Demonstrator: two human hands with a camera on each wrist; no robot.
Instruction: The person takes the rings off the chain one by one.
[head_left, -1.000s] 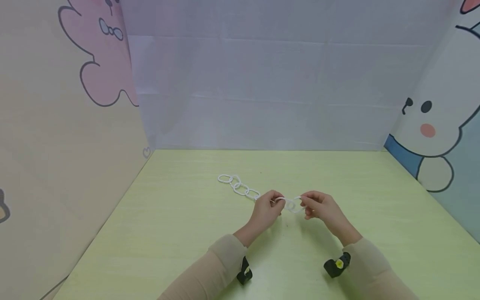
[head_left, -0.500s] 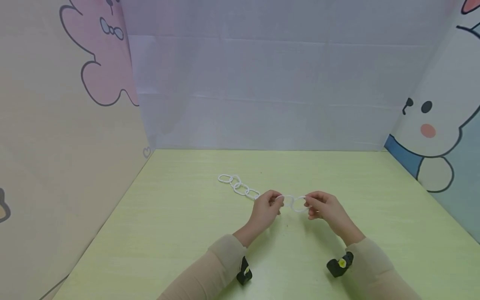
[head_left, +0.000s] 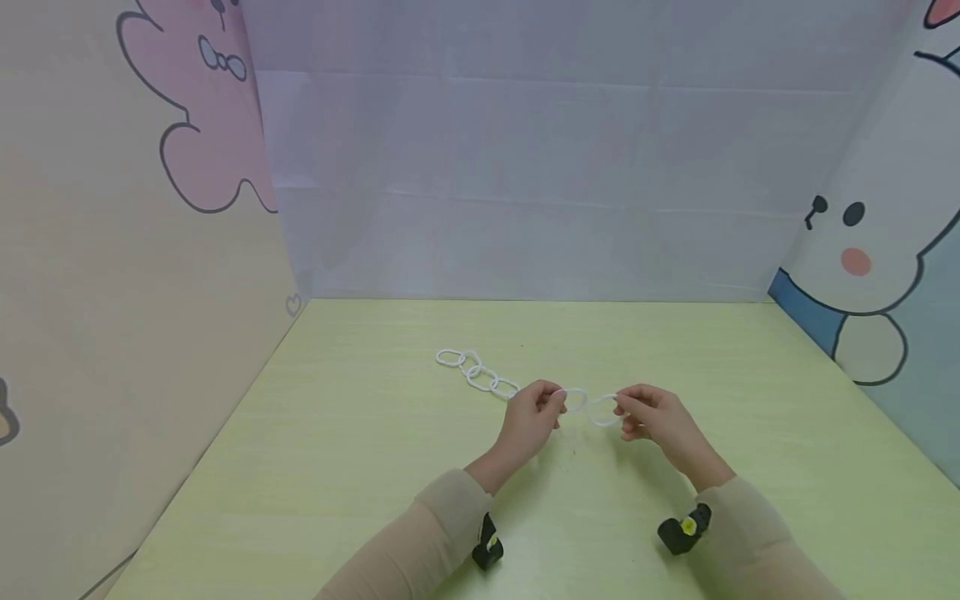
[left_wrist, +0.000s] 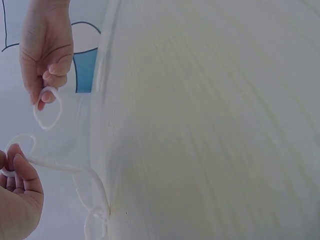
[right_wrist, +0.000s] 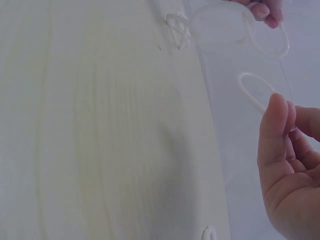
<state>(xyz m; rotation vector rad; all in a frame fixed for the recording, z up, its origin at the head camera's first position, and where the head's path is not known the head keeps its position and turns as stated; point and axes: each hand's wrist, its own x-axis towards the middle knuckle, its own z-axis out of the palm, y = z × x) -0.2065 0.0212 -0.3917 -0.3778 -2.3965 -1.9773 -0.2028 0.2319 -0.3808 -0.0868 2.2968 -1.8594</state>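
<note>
A chain of white oval links [head_left: 482,379] lies across the table and runs to my left hand [head_left: 528,425]. Its thumb and fingers pinch the end link [head_left: 576,390], which is held above the table. In my right hand [head_left: 660,421], a single white link [head_left: 602,424] is pinched between thumb and fingers. The left wrist view shows a gap between this single link [left_wrist: 61,111] and the chain's end link [left_wrist: 29,136]. From the right wrist, the single link [right_wrist: 251,98] looks like a closed loop, partly hidden by fingers.
The pale yellow-green table [head_left: 337,467] ends at a plain light wall [head_left: 525,183] behind. Side walls carry cartoon figures. A black wrist camera [head_left: 487,550] sits on the left sleeve and another camera [head_left: 684,533] on the right.
My right hand has moved right with its link. That link overlapped the chain's end link earlier and now stands apart from it. The left hand has barely moved.
</note>
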